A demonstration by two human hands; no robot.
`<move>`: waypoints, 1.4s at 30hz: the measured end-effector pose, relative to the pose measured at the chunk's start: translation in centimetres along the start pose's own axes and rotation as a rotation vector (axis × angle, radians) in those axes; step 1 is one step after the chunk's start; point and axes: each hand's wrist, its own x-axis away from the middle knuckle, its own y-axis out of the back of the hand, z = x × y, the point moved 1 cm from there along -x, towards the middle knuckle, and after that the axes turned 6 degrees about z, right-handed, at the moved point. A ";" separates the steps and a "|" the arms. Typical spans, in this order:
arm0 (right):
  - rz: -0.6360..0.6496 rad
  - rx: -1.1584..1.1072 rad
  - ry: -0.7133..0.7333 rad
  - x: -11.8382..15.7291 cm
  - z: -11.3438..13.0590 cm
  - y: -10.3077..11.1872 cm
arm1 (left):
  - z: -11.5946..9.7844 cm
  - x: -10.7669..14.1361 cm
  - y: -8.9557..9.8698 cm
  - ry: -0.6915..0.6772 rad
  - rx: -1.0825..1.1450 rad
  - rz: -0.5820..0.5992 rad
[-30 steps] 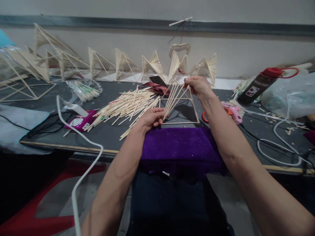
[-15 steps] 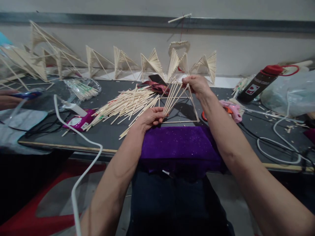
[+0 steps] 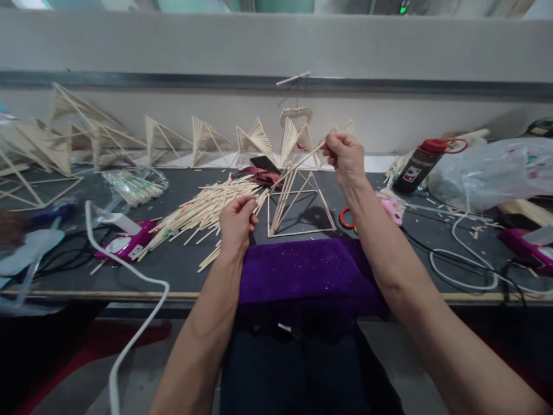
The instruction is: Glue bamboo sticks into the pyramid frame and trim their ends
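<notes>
A thin wooden stick (image 3: 307, 156) is pinched in my right hand (image 3: 344, 154), slanting down to the left toward the top of a stick frame. That frame (image 3: 301, 233), a small pyramid-like shape of glued-looking sticks, stands on the dark table with several sticks fanned up its left side. My left hand (image 3: 237, 222) is closed left of the frame, thumb and fingers together, and no stick shows in it. Behind it lies a loose pile of wooden sticks (image 3: 203, 210). A purple cloth (image 3: 298, 271) covers the table's edge and lap below the frame.
Finished-looking stick shapes (image 3: 207, 141) line the wall. Orange-handled scissors (image 3: 345, 218) and a pink glue gun (image 3: 391, 208) lie right. A dark bottle (image 3: 417, 167) and plastic bag (image 3: 496, 173) stand farther right. Magenta devices (image 3: 125, 245) and a white cable (image 3: 142, 276) are left.
My left hand has let go of the stick frame and drawn back to the left. My right hand has come off the frame's top with a stick in it. The view has tilted up.
</notes>
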 end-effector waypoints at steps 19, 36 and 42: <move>0.574 0.208 0.358 6.2 2.9 -5.7 | -2.9 1.1 -0.5 0.151 0.339 0.382; 0.418 -0.047 -0.035 2.8 1.9 -2.8 | -0.8 3.0 -2.5 0.112 -0.062 0.547; 0.440 -0.059 -0.053 2.2 1.5 -2.3 | -1.1 2.8 -2.4 0.063 -0.090 0.505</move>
